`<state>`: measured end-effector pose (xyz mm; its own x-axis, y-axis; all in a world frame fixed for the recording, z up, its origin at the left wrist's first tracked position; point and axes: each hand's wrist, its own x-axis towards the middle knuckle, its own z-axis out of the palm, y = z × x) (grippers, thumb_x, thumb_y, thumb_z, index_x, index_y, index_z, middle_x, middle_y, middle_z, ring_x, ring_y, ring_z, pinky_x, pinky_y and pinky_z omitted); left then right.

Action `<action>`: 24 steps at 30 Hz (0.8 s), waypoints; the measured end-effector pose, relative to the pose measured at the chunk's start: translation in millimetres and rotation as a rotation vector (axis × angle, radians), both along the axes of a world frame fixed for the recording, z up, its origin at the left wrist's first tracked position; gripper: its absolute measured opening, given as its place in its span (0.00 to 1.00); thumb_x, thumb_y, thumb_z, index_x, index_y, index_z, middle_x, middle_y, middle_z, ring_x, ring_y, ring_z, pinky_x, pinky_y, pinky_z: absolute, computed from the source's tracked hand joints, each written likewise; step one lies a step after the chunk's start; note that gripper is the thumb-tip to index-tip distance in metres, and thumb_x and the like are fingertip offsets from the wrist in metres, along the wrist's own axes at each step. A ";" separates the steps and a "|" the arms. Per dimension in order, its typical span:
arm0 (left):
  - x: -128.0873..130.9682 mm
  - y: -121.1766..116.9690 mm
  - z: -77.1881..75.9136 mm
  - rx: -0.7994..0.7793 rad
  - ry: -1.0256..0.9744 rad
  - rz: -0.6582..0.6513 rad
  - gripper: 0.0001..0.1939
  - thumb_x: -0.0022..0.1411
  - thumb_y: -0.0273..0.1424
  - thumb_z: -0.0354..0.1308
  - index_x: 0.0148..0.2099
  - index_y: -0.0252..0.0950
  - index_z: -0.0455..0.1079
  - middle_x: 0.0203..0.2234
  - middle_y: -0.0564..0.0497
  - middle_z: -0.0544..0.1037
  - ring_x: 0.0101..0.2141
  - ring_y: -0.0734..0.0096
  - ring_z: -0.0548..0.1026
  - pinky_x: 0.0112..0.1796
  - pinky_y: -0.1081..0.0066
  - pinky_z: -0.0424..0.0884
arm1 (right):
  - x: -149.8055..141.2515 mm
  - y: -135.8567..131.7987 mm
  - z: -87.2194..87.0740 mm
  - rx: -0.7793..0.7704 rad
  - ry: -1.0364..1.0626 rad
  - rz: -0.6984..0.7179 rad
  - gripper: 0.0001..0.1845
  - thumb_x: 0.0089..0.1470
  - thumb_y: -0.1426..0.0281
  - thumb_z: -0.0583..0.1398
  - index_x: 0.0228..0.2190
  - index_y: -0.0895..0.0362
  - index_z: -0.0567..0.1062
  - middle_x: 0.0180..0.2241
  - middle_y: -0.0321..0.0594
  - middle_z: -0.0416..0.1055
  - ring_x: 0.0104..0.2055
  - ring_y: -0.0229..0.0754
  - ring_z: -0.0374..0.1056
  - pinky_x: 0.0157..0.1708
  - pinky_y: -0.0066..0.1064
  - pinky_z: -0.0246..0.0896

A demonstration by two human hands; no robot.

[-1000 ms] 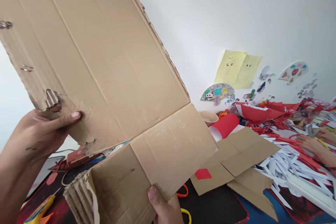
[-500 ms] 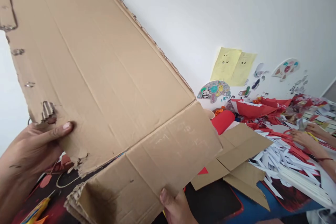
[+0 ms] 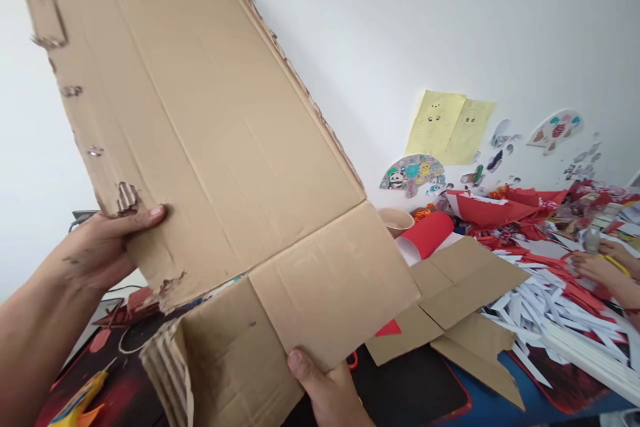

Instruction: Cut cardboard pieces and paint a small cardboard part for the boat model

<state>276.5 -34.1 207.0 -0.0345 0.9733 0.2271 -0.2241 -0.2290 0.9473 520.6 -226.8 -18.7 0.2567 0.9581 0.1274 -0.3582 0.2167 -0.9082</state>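
Observation:
A large torn sheet of brown cardboard [image 3: 215, 120] is held up in front of me, tilted, with ragged side edges and a crease across its lower part. My left hand [image 3: 107, 247] grips its torn lower left edge, thumb on the near face and fingers behind. Below the crease, my right hand [image 3: 325, 383] pinches the bottom edge of the folded flap [image 3: 330, 280], thumb in front. The flap's lower left end curls toward me and shows corrugation. Fingers behind the cardboard are hidden in both hands.
Cut cardboard pieces [image 3: 470, 280], a red paper roll [image 3: 427, 235], a paper bowl [image 3: 395, 220] and white paper strips [image 3: 545, 300] lie to the right. Another person's hands [image 3: 600, 270] work there. A yellow-handled tool [image 3: 83, 397] lies lower left. Yellow drawings [image 3: 447, 127] hang on the wall.
The cardboard sheet and my left hand have shifted right in view. The lower flap is bent more along its short crease, and my right hand has moved slightly left.

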 end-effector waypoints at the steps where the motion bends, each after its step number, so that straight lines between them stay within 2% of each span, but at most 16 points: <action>1: 2.6 3.5 1.1 -0.022 -0.030 -0.005 0.28 0.24 0.24 0.84 0.33 0.37 0.80 0.28 0.50 0.88 0.26 0.60 0.84 0.30 0.65 0.89 | -3.5 4.2 -1.5 -0.014 0.027 -0.001 0.42 0.51 0.39 0.76 0.56 0.55 0.87 0.52 0.54 0.87 0.65 0.66 0.76 0.72 0.59 0.63; 3: 6.8 11.1 4.0 -0.032 -0.069 -0.013 0.30 0.24 0.21 0.84 0.35 0.36 0.80 0.29 0.52 0.88 0.26 0.66 0.82 0.30 0.71 0.87 | -11.3 12.5 -1.6 -0.031 0.062 0.011 0.45 0.50 0.37 0.76 0.57 0.56 0.87 0.55 0.55 0.85 0.65 0.65 0.75 0.72 0.57 0.63; 6: 9.6 23.9 11.0 0.022 -0.082 -0.024 0.28 0.27 0.22 0.84 0.35 0.35 0.79 0.27 0.54 0.86 0.27 0.70 0.80 0.30 0.76 0.84 | -22.3 22.1 3.7 -0.018 0.092 0.008 0.46 0.50 0.37 0.76 0.58 0.57 0.86 0.58 0.56 0.84 0.66 0.63 0.75 0.73 0.56 0.61; 9: 10.5 36.4 18.6 0.079 -0.096 -0.026 0.25 0.29 0.24 0.83 0.31 0.36 0.76 0.22 0.57 0.81 0.25 0.73 0.76 0.31 0.76 0.82 | -29.8 27.8 9.0 0.004 0.122 -0.003 0.45 0.50 0.39 0.77 0.58 0.57 0.86 0.57 0.55 0.84 0.66 0.63 0.75 0.74 0.55 0.61; 11: 11.5 43.4 21.0 0.105 -0.094 -0.034 0.24 0.29 0.25 0.83 0.29 0.36 0.74 0.22 0.58 0.80 0.25 0.73 0.75 0.32 0.73 0.82 | -33.1 30.2 10.0 0.001 0.151 -0.007 0.45 0.49 0.41 0.78 0.57 0.58 0.86 0.55 0.54 0.85 0.64 0.64 0.76 0.71 0.56 0.67; 15: 14.9 53.5 17.3 0.125 -0.084 -0.046 0.25 0.30 0.26 0.83 0.30 0.38 0.74 0.22 0.58 0.80 0.27 0.72 0.75 0.38 0.69 0.82 | -38.0 32.0 7.8 -0.040 0.249 0.035 0.43 0.47 0.41 0.79 0.53 0.59 0.85 0.44 0.52 0.87 0.56 0.67 0.82 0.53 0.56 0.83; 17: 16.4 55.9 13.8 0.132 -0.082 -0.043 0.26 0.28 0.27 0.83 0.31 0.38 0.75 0.23 0.58 0.81 0.28 0.71 0.76 0.42 0.67 0.83 | -38.8 31.4 5.7 -0.064 0.282 0.086 0.43 0.47 0.39 0.78 0.52 0.59 0.85 0.42 0.52 0.87 0.48 0.66 0.84 0.43 0.54 0.86; 21: 16.9 53.2 9.6 0.138 -0.065 -0.069 0.28 0.26 0.29 0.85 0.32 0.39 0.76 0.23 0.58 0.81 0.31 0.67 0.79 0.47 0.63 0.84 | -32.8 28.0 -4.1 -0.087 0.216 0.084 0.44 0.47 0.37 0.77 0.50 0.59 0.84 0.35 0.48 0.86 0.31 0.56 0.83 0.24 0.43 0.82; 24: 15.9 45.3 10.3 0.131 -0.045 -0.091 0.30 0.22 0.28 0.85 0.31 0.39 0.76 0.23 0.55 0.81 0.31 0.63 0.80 0.46 0.61 0.86 | -23.8 22.6 -10.5 -0.092 0.114 0.092 0.39 0.48 0.36 0.76 0.42 0.58 0.85 0.28 0.43 0.83 0.22 0.48 0.77 0.20 0.37 0.77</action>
